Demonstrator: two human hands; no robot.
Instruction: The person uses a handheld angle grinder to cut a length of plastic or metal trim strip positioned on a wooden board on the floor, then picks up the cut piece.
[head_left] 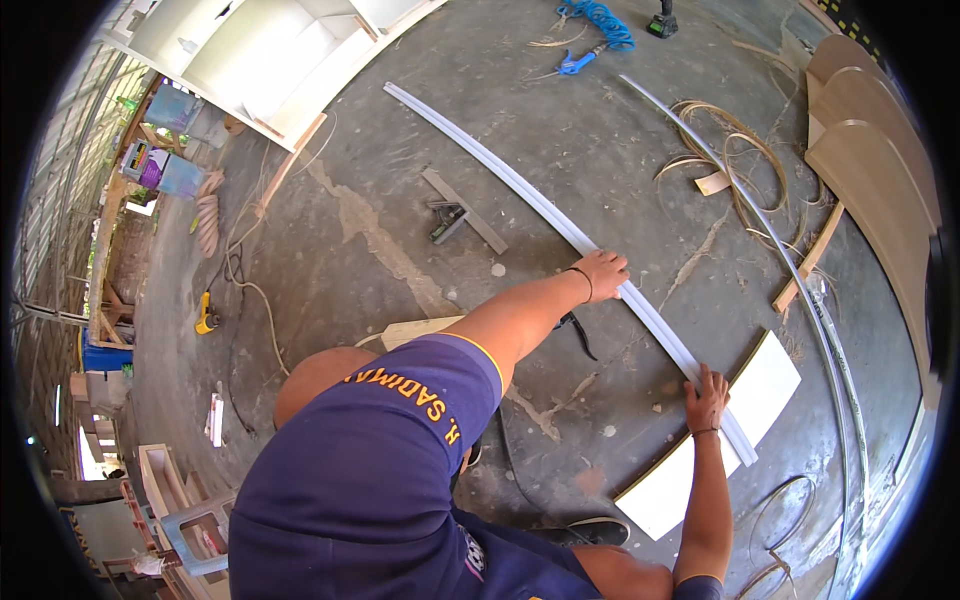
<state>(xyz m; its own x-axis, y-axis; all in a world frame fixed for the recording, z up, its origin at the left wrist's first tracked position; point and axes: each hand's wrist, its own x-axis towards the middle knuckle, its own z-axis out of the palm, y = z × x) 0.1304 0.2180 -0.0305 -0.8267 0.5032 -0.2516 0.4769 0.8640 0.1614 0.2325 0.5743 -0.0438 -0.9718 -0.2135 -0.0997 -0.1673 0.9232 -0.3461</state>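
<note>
A long, light-grey grooved strip [500,172] lies slantwise across the concrete floor, from the far left down to the near right. My left hand [605,276] is closed over its middle, thumb and fingers on either side. Closer to the near end, my right hand [707,398] grips the same strip. That end rests over a white board [765,385] on the floor. A black curved handle [583,338] shows beside my left forearm; the rest of that tool is hidden. Left of the strip lies a combination square [465,211] with a metal blade and dark head.
A blue coiled air hose [605,22] with a blow gun lies at the far side. On the right are coiled edging strips [740,130], a wooden batten [808,258], thin long strips and brown curved panels [870,140]. A white cabinet [270,60] stands far left; a yellow tool [207,315] lies left.
</note>
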